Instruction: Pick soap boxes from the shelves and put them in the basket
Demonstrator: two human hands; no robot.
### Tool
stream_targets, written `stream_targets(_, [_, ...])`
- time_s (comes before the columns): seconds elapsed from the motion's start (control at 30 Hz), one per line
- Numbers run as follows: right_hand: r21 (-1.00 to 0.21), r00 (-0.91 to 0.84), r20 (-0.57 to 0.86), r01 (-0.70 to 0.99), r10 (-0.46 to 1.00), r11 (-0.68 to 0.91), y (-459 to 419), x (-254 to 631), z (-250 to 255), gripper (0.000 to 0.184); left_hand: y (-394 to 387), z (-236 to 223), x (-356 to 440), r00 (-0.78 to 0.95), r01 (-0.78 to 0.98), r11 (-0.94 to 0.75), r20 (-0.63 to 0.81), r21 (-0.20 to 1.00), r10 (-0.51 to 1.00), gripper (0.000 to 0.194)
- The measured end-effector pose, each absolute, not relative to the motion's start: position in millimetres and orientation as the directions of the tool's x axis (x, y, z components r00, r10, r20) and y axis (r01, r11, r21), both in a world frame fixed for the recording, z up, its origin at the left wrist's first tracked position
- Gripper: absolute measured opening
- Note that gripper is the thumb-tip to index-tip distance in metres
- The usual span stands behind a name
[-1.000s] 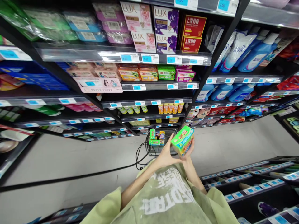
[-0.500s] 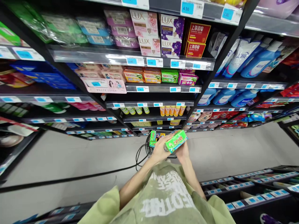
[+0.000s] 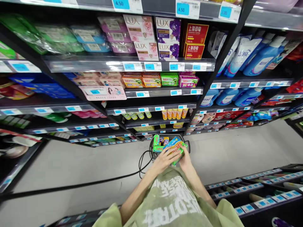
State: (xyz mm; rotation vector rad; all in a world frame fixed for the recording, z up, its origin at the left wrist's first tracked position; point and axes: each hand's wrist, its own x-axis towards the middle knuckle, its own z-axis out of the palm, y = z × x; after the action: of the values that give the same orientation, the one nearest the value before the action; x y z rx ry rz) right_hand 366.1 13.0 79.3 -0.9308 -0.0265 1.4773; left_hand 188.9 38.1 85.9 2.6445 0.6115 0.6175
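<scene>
Both hands hold a box-shaped soap pack [image 3: 175, 143] in front of my shirt, over the near part of a black basket on the floor. Its blue and yellow face with red lettering is turned up, with green sides showing. My left hand [image 3: 165, 160] lies across the near left of the pack, fingers stretched over its face. My right hand [image 3: 185, 158] grips the right end, thumb on the green side. Inside the basket [image 3: 151, 151] lie green packs [image 3: 156, 139] and a small dark box with orange [image 3: 166, 140]. The pack and hands hide the basket's near right part.
Ahead stands a black shelf [image 3: 132, 65] with boxed soaps [image 3: 168, 39], soap packs and yellow-capped bottles. Blue detergent bottles [image 3: 262, 61] fill the right bay. A black cable [image 3: 94, 183] runs left over the grey floor [image 3: 113, 160]. Another shelf [image 3: 258, 201] lies behind at right.
The pack has been turned from its green side to its blue and yellow face and lowered slightly. My left fingers now spread over it. More of the basket shows.
</scene>
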Motion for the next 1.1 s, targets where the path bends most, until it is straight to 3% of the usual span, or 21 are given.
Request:
stream_targets(0.13, [-0.527,0.165,-0.555,-0.828,0.816,-0.191,35.5,377.0,86.6,0.025,33.5,89.4,196.7,0.711,0.395,-0.826,0.435,0.401,0.552,0.082])
stream_targets(0.23, [-0.567,0.225,-0.524,-0.812,0.821,-0.14,68.5,393.9,95.3,0.031,29.4,91.6,197.3,0.569,0.481,-0.756,0.498,0.443,0.654,0.073])
stream_targets(0.47, [-0.712,0.312,-0.423,-0.695,0.851,-0.099,184.1,430.7,123.1,0.038,6.7,70.4,167.4,0.658,0.547,-0.609,0.153,0.575,0.737,0.041])
stream_targets(0.57, [-0.805,0.358,-0.33,-0.59,0.873,-0.063,242.2,438.6,134.0,0.039,-7.2,52.1,153.3,0.595,0.571,-0.502,0.093,0.65,0.798,0.031])
stream_targets(0.83, [-0.902,0.537,-0.249,-0.432,0.806,0.009,363.5,431.7,166.2,0.039,-34.4,36.1,115.2,0.322,0.689,-0.251,0.023,0.679,0.946,0.033])
stream_targets(1.1, [-0.889,0.771,-0.321,-0.445,0.55,0.106,424.9,434.5,164.5,0.028,-54.0,48.0,96.8,0.296,0.73,-0.085,-0.202,0.678,0.934,0.03])
